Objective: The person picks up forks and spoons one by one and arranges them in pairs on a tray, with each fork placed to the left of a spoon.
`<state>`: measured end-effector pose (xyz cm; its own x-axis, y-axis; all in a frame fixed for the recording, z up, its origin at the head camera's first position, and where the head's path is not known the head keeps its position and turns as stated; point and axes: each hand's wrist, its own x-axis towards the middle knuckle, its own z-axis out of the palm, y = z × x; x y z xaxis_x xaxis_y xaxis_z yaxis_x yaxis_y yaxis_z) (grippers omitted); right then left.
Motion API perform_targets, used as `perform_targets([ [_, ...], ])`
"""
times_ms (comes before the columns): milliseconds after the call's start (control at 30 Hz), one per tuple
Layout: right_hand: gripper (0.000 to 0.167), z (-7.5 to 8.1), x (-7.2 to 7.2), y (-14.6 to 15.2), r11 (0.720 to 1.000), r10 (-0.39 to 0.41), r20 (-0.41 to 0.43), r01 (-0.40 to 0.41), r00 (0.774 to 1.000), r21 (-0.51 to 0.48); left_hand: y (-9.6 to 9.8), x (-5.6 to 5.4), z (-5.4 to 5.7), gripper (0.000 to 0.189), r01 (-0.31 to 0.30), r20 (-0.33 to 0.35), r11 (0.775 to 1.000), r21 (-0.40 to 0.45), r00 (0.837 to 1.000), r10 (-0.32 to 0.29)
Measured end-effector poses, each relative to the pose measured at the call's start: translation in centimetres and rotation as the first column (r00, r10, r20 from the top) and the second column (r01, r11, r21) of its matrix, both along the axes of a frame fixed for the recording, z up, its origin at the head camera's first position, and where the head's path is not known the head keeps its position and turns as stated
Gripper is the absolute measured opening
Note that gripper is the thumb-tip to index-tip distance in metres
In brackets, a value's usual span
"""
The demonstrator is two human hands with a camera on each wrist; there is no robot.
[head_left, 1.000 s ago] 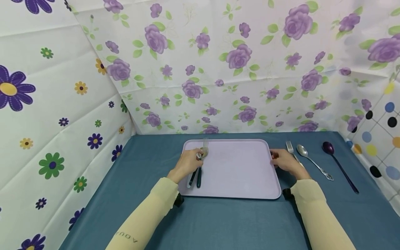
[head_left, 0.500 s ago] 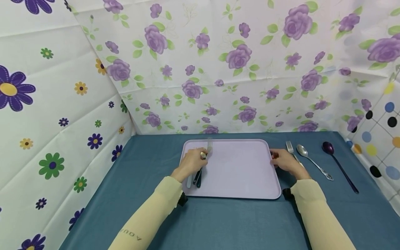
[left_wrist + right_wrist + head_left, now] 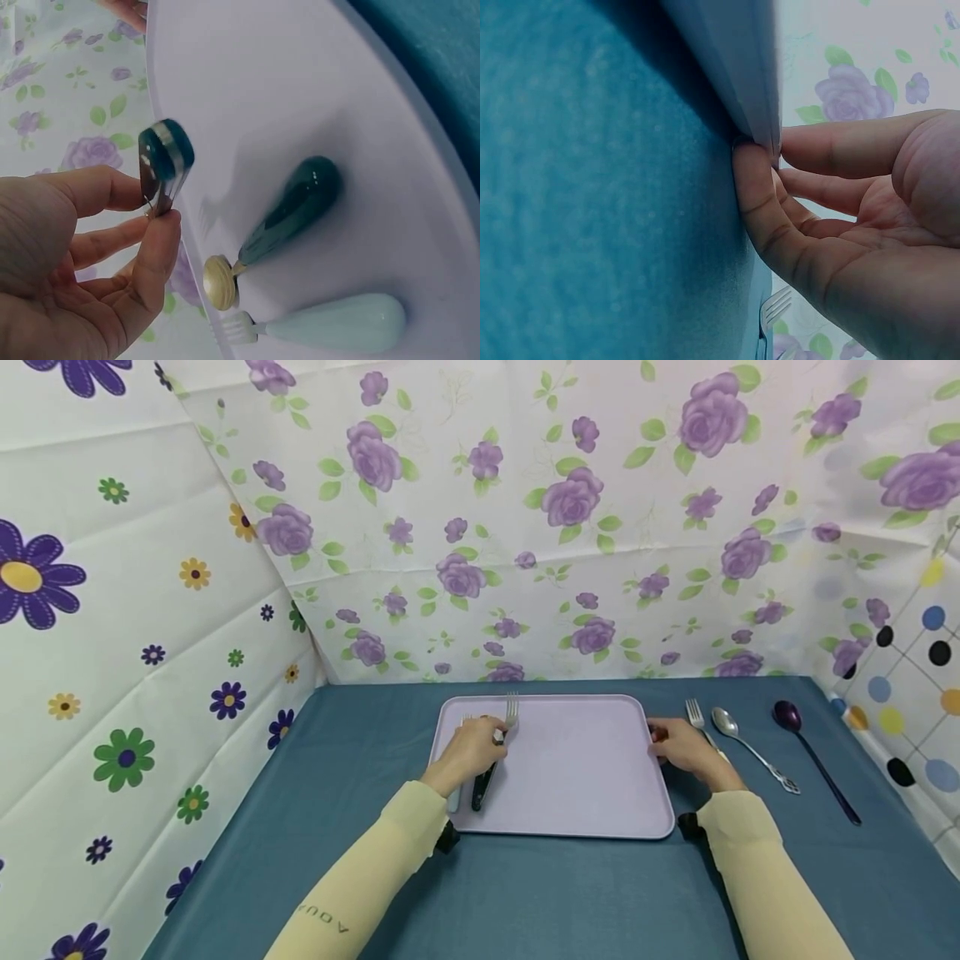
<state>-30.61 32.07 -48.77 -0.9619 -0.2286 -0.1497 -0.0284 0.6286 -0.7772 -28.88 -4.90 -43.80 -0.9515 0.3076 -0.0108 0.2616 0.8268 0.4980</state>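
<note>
So the left hand (image 3: 471,747) has its thumb and fingers pinching a green-handled fork (image 3: 512,712), and that fork is up above the left part of the tray (image 3: 577,768), tines pointing to the far edge. The left wrist view shows the handle's end nice and close, dark green with a light band across it, and a soft shadow on the tray next to it. The right hand (image 3: 681,747) is pinching the tray's right edge, thumb on one side and fingers on the other.

Lying on the tray below the left hand there's a green-handled spoon (image 3: 292,206) with a goldish bowl, and just beside it a pale-handled fork (image 3: 334,324). Both sit near the tray's left side. The pale lilac tray itself lies flat on the desk (image 3: 570,893), which has a blue cloth over it.

Off to the right of the tray, on the cloth, there's a silver fork (image 3: 696,714) partly hidden by the right hand, then a silver spoon (image 3: 753,752) with a fancy handle end, then a long dark purple spoon (image 3: 817,760) farthest out. Both sleeves are pale yellow, and the left sleeve (image 3: 360,885) has some lettering. Behind it all hangs a white backdrop (image 3: 525,527) with purple roses.
</note>
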Motion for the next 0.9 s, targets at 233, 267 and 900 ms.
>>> perform_targets([
  [233,0.057,0.0,0.1,-0.2,1.0,-0.004,0.0,0.004,1.0,0.003,0.3,-0.2,-0.2,0.035,0.02,0.002,1.0,-0.01,1.0,-0.019],
  [267,0.057,0.0,0.1,-0.2,1.0,-0.004,0.001,0.004,1.0,0.002,0.4,-0.2,-0.2,0.035,0.023,0.003,1.0,-0.011,1.0,-0.023],
  [900,0.057,-0.1,0.1,0.0,1.0,-0.006,0.0,0.006,1.0,0.015,2.5,-0.4,-0.9,0.032,-0.001,-0.002,0.999,-0.053,1.0,0.001],
])
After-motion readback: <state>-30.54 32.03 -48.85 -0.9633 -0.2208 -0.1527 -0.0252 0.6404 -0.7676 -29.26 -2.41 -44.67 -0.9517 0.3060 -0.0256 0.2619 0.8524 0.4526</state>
